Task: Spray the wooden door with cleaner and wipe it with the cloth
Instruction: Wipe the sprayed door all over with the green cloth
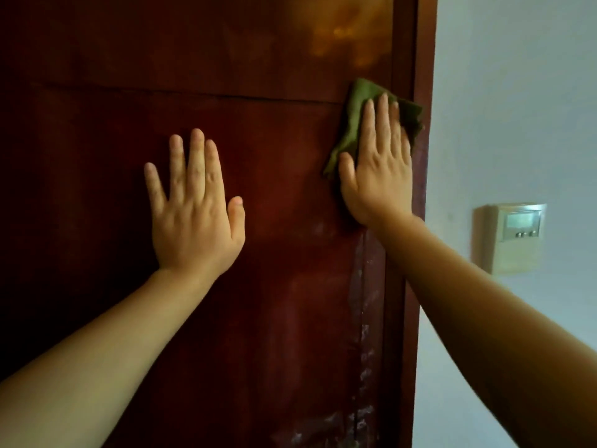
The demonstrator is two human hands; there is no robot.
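The dark red-brown wooden door [97,140] fills the left and middle of the view. My left hand [197,215] lies flat on its middle panel, fingers straight and pointing up. My right hand [378,169] presses a green cloth [353,118] flat against the door near its right edge, fingers straight; the cloth shows above and to the left of the hand. Pale streaks and spots run down the door below the cloth, near the right edge. No spray bottle is in view.
The door frame [423,43] runs down the right side of the door. Beyond it is a pale wall [517,92] with a beige wall control unit [513,237] that has a small display.
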